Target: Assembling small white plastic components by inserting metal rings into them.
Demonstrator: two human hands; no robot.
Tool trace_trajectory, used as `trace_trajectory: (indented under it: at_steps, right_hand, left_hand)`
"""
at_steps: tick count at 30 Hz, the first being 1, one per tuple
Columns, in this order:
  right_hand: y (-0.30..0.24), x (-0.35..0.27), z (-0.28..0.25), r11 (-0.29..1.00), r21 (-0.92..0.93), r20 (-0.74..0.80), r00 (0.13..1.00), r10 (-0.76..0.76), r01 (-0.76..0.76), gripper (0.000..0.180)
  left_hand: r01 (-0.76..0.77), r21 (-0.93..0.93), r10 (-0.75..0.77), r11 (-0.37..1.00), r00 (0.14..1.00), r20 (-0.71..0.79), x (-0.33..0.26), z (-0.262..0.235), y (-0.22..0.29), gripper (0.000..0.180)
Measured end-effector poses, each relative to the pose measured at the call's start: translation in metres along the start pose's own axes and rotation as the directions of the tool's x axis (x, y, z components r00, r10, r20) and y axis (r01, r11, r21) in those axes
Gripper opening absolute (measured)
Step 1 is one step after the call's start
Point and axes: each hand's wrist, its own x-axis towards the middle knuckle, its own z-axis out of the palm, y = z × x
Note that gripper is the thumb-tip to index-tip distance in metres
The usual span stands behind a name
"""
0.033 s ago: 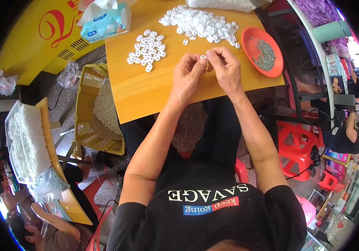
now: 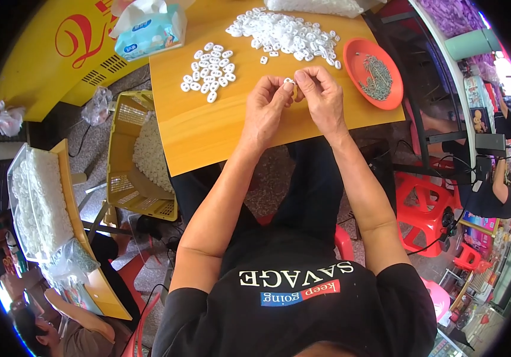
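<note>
Wooden tabletop [image 2: 219, 131] under our hands, market clutter around. Small white piece [image 2: 289, 81] pinched between left hand [image 2: 265, 110] and right hand [image 2: 322, 98] fingertips, raised just above table. We judge a slip would drop it off near edge toward lap. Loose white pile [image 2: 285, 30] beyond hands, sorted cluster [image 2: 211, 70] left, orange dish [image 2: 377, 74] right; bare wood below wrists.
</note>
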Motion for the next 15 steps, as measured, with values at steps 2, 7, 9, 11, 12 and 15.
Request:
trace_trajectory:
  at_steps: [2,7,9,11,12,15]
  right_hand:
    - [0.0,0.0008,-0.0011,1.0,0.004,0.008,1.0,0.009,-0.009,0.019]
    - [-0.0015,-0.0003,-0.0023,1.0,-0.006,0.064,0.998,0.015,-0.015,0.02]
    - [-0.0016,-0.0004,-0.0028,0.999,-0.021,0.055,0.998,0.033,-0.032,0.021]
    - [-0.0016,-0.0004,-0.0019,0.999,0.011,0.039,0.998,0.051,-0.052,0.021]
    - [-0.0016,-0.0003,-0.0013,0.997,0.044,0.024,0.997,0.069,-0.07,0.021]
    - [-0.0025,-0.0011,-0.0006,0.998,-0.014,0.05,0.997,0.063,-0.062,0.02]
  left_hand:
    - [-0.005,-0.006,0.005,1.0,1.0,-0.009,0.001,-0.0006,-0.0018,0.017]
    - [-0.034,-0.009,0.034,0.999,0.999,-0.007,0.0017,-0.0011,-0.0063,0.018]
    - [-0.032,0.001,0.032,0.999,0.999,-0.01,0.0014,-0.0001,-0.0058,0.017]
    - [-0.03,0.011,0.03,0.999,0.999,-0.015,0.0011,0.0,-0.0056,0.017]
    - [-0.03,0.018,0.031,0.999,0.999,-0.015,0.0009,-0.0003,-0.0057,0.017]
    - [-0.034,0.022,0.034,0.999,0.999,-0.017,0.0005,-0.0013,-0.0063,0.017]
